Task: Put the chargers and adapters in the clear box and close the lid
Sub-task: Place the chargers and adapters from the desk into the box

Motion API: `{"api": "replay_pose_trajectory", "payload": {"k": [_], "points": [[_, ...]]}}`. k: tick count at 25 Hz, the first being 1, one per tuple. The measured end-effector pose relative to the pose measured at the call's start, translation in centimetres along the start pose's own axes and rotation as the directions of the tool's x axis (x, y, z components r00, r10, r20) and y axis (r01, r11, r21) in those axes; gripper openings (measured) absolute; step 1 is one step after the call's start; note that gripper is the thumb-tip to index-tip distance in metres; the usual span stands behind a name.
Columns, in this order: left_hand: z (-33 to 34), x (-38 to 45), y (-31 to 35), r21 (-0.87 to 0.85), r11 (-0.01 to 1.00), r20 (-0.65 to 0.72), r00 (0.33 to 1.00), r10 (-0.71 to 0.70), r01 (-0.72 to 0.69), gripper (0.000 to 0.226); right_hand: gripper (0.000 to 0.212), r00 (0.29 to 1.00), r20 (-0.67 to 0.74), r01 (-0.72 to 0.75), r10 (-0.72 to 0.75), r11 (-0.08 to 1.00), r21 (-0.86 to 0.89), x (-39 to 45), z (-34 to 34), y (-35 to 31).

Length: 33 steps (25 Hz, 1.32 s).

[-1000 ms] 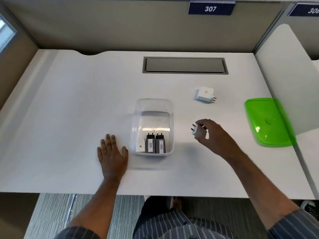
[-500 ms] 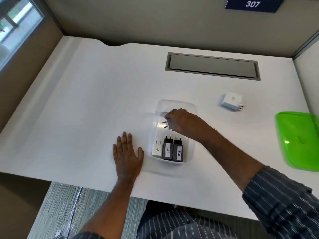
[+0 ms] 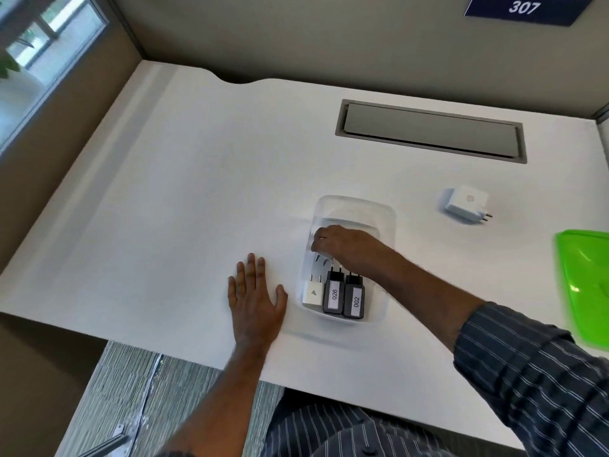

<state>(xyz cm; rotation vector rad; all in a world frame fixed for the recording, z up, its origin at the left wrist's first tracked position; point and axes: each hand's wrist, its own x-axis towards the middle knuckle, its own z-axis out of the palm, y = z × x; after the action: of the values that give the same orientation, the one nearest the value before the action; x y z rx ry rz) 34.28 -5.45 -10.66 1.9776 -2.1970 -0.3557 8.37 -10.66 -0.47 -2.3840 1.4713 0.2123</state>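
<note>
The clear box (image 3: 357, 203) stands on the white desk, lid off. At its near end lie a white charger (image 3: 312, 293) and two black chargers labelled 026 (image 3: 333, 293) and 002 (image 3: 355, 298). My right hand (image 3: 344, 247) reaches down into the box's middle, fingers closed over a small white adapter (image 3: 320, 258); only its prongs show below the fingers. My left hand (image 3: 255, 301) lies flat on the desk just left of the box, fingers spread. A white cube adapter (image 3: 465, 205) sits on the desk to the right. The green lid (image 3: 585, 285) lies at the right edge.
A grey cable hatch (image 3: 430, 131) is set into the desk behind the box. Beige partition walls close the back and left, with a sign 307 (image 3: 524, 8) at the top right. The desk's front edge (image 3: 197, 359) runs close to my body.
My right hand carried the small white adapter from the desk right of the box into the box and lowered it. The view shifted left. My left hand stayed flat.
</note>
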Motion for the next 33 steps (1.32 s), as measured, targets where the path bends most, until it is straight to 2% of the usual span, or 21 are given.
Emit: {"api": "replay_pose_trajectory", "payload": {"k": [2, 4, 6, 8, 10, 16, 25, 27, 30, 33], "points": [[0.0, 0.0, 0.0, 0.006, 1.0, -0.002, 1.0, -0.001, 0.001, 0.077, 0.055, 0.999, -0.016, -0.03, 0.032, 0.994, 0.104, -0.2, 0.4, 0.4], [0.0, 0.0, 0.1, 0.011, 1.0, -0.006, 1.0, -0.002, 0.002, 0.077, 0.057, 0.988, -0.072, -0.12, 0.137, 0.972, 0.201, -0.4, 0.8, 0.8], [-0.1, 0.0, 0.1, 0.01, 1.0, -0.006, 1.0, 0.0, 0.0, 0.076, 0.046, 0.964, -0.08, -0.222, 0.252, 0.936, 0.271, -0.5, 1.0, 0.9], [-0.1, -0.1, 0.1, 0.012, 1.0, -0.006, 1.0, 0.003, -0.002, 0.076, 0.038, 0.951, -0.047, -0.276, 0.306, 0.907, 0.317, -0.5, 1.2, 1.0], [-0.2, -0.1, 0.2, 0.012, 1.0, -0.005, 1.0, 0.004, -0.004, 0.076, 0.038, 0.952, -0.027, -0.274, 0.304, 0.891, 0.361, -0.7, 1.2, 0.9], [-0.2, -0.1, 0.2, 0.007, 1.0, -0.005, 1.0, 0.003, -0.003, 0.076, 0.057, 0.97, 0.051, -0.233, 0.238, 0.844, 0.483, -1.0, 0.7, 1.0], [-0.4, -0.2, 0.2, -0.003, 1.0, 0.005, 1.0, 0.001, -0.001, 0.075, 0.057, 0.974, 0.091, -0.228, 0.209, 0.865, 0.447, -1.4, 1.0, 0.7], [-0.5, -0.2, 0.2, 0.0, 1.0, 0.009, 1.0, 0.0, 0.0, 0.075, 0.056, 0.975, 0.037, -0.213, 0.221, 0.867, 0.451, -1.6, 0.7, 0.5], [-0.6, -0.1, 0.3, -0.002, 1.0, 0.018, 1.0, 0.003, -0.003, 0.075, 0.045, 0.954, -0.147, -0.155, 0.262, 0.848, 0.506, -2.4, -0.2, 0.8], [-0.6, -0.2, 0.3, -0.01, 1.0, 0.016, 1.0, 0.006, -0.006, 0.076, 0.036, 0.859, -0.391, -0.114, 0.332, 0.867, 0.485, -4.1, -1.0, 2.1]]}}
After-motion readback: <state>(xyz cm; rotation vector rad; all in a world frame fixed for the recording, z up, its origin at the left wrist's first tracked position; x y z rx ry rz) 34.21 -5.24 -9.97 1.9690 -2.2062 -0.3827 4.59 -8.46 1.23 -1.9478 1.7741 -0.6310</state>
